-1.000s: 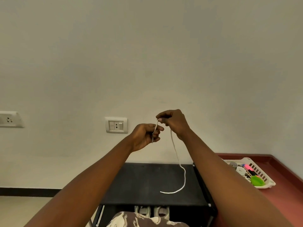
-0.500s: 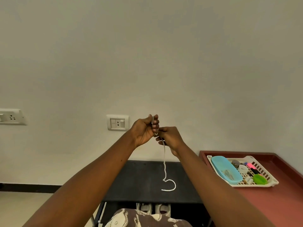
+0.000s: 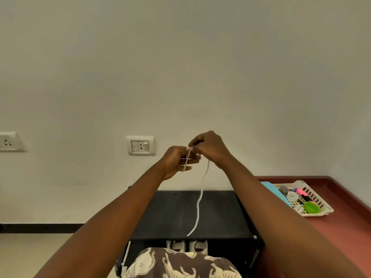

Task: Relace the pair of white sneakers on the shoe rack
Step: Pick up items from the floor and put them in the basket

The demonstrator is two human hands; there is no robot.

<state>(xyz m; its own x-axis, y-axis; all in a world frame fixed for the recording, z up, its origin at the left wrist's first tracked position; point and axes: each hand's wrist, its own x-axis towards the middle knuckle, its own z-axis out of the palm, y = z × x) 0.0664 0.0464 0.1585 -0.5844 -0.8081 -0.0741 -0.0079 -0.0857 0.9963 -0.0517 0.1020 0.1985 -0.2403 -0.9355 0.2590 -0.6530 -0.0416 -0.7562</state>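
Right hand (image 3: 210, 149) up now, above left hand (image 3: 176, 160), pinching lace (image 3: 200, 197) at top; half second back it sat lower. Left hand's fingers curled round lace loop. Tail pulled straighter, curl on rack (image 3: 170, 215) gone, tip near front edge. Reads as gathering lace, threading not begun. Sneakers (image 3: 186, 245) on shelf below, well apart from both hands.

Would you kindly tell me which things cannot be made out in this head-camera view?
Sneakers: head view; the black shelf and patterned cloth hide all but one end of each, so any lacing is unseen.
Lace: head view; its upper end is hidden between the left hand and right hand.
Basket: head view; its contents are too small to name, and the right forearm covers part of it.
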